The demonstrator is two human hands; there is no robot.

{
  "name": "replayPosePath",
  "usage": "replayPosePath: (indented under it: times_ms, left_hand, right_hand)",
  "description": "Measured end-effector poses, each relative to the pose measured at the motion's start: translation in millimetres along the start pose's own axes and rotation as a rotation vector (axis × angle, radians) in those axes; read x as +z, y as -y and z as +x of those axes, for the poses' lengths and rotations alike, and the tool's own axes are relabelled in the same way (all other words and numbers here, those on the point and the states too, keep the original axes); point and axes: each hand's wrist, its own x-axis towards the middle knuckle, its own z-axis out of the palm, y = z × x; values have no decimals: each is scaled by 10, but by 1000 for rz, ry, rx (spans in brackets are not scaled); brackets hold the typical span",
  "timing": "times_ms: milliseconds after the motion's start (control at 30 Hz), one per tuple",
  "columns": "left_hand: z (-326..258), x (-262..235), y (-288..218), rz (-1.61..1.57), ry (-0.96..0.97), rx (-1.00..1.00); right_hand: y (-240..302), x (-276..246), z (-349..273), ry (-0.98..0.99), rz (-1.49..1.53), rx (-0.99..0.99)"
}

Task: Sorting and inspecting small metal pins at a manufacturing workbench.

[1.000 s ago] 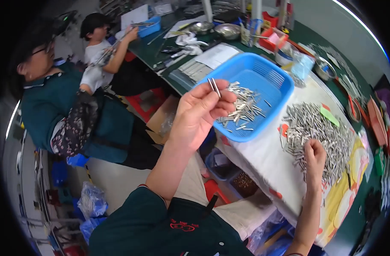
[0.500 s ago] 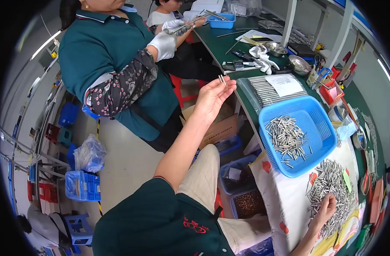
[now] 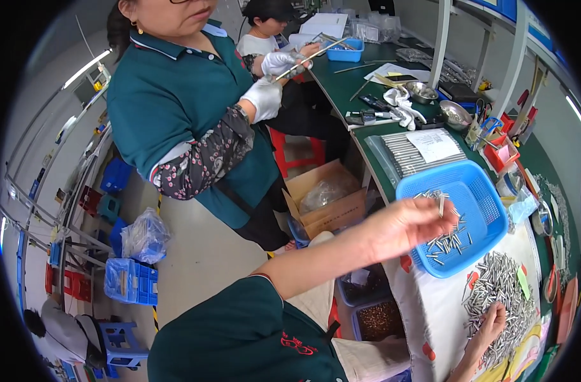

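My left hand (image 3: 421, 224) hangs over the near-left part of the blue plastic basket (image 3: 499, 219), its fingers closed on a small metal pin (image 3: 441, 205) that points upward between thumb and fingertips. Beneath it, many short silvery pins (image 3: 448, 243) lie loose in the basket, partly hidden by the hand. My right hand (image 3: 492, 323) rests at the edge of a large pile of similar metal pins (image 3: 504, 286) on a pale cloth (image 3: 424, 299). Its fingers are pinched together; what they hold, if anything, cannot be made out.
A bag of long metal rods (image 3: 414, 153) lies behind the basket under a paper label. To the left, a co-worker in white gloves (image 3: 263, 99) holds a thin rod (image 3: 309, 58). A cardboard box (image 3: 332, 213) and a tub of small brown bits (image 3: 376, 318) sit below the table.
My left hand has come from beside the co-worker, right and down, to above the basket with the pin. The right hand stays at the pile. The co-worker's hands and rod have shifted.
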Motion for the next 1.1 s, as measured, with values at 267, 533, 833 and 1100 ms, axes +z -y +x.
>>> replayPosePath:
  times_ms: [267, 533, 833, 1100]
  left_hand:
    - [424, 340, 1312, -182, 7, -504]
    - [620, -107, 1687, -124, -68, -505]
    - [991, 62, 1739, -45, -243, -630]
    - [903, 41, 1631, 500, -88, -403]
  right_hand:
    - [108, 16, 142, 24, 79, 20]
    - [434, -31, 353, 155, 620, 571]
    - [466, -416, 494, -109, 926, 575]
    - [525, 213, 112, 99, 381, 365]
